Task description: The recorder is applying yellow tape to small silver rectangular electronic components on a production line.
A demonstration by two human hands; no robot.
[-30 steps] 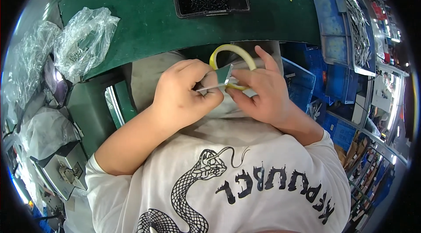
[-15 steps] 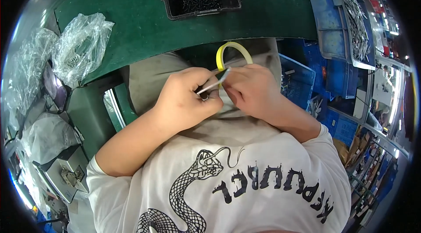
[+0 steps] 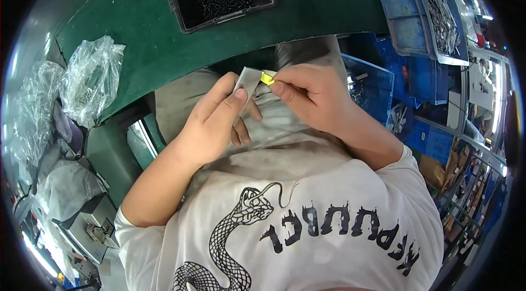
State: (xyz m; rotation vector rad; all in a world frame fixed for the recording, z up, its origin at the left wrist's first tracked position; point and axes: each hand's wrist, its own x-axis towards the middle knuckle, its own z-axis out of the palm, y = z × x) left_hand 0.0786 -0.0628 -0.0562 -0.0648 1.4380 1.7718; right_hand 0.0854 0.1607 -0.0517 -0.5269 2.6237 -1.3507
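My left hand (image 3: 211,124) is closed on a flat, pale grey rectangular plate (image 3: 250,83), its thumb on the face that shows. The plate stands tilted above my lap. Beside its right edge, the fingertips of my right hand (image 3: 316,96) pinch a short, folded-looking piece of yellow tape (image 3: 267,78). This tape lies at or very near the plate's upper right corner; whether they touch I cannot tell. Whatever else my right hand holds is hidden by its fingers, and the tape's ring shape does not show.
On the green table (image 3: 137,14) ahead stands a black bin (image 3: 184,17) of small dark parts. A clear plastic bag (image 3: 92,80) lies at left. To the right are a blue-grey bin (image 3: 408,39) holding thin metal pieces and a blue crate (image 3: 378,80).
The yellow tape ring has gone from sight; a short yellow piece shows at my right fingertips. My left hand has turned the plate from edge-on to face-up. The view has shifted slightly.
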